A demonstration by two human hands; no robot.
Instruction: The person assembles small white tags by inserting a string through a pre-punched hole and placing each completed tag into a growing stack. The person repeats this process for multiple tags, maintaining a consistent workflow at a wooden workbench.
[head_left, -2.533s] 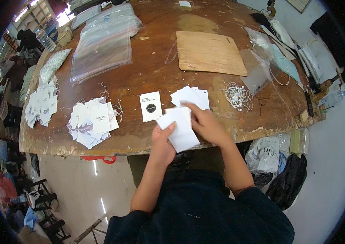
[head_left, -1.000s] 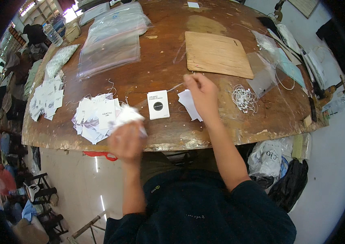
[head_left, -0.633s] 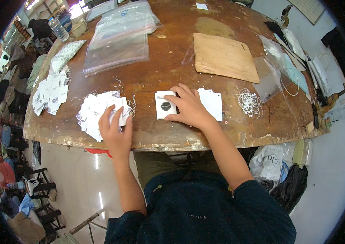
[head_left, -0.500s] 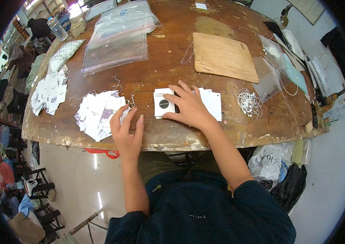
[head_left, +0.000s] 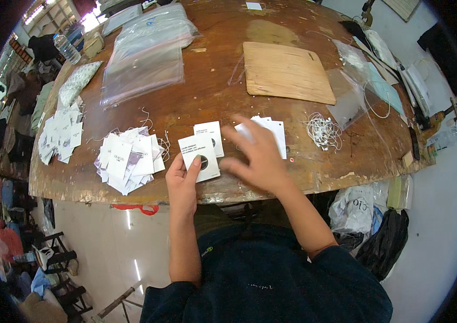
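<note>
In my left hand [head_left: 181, 183] is a white printed tag [head_left: 209, 168] with a black circle, its thumb pressing on the front. Just behind it, similar tags [head_left: 207, 129] lie on the table. My right hand [head_left: 258, 156], blurred by motion, is raised with thumb and fingers spread and nothing visible in it. Partly behind that hand is a stack of plain white cards [head_left: 277, 134]. To the left of my left hand is a loose heap of white tags [head_left: 123, 161] with strings. Off to the right of the cards sits a tangle of white strings [head_left: 324, 132].
A thin wooden board [head_left: 287, 72] lies beyond the cards. Clear plastic bags [head_left: 145, 70] are stacked at the back left. Another tag heap [head_left: 61, 134] and a patterned packet [head_left: 79, 81] lie far left. The worn table's edge [head_left: 271, 192] runs before me.
My left hand has taken hold of a tag, held near the table's edge. My right hand has come off the tags and moved slightly right. The view has shifted a little.
</note>
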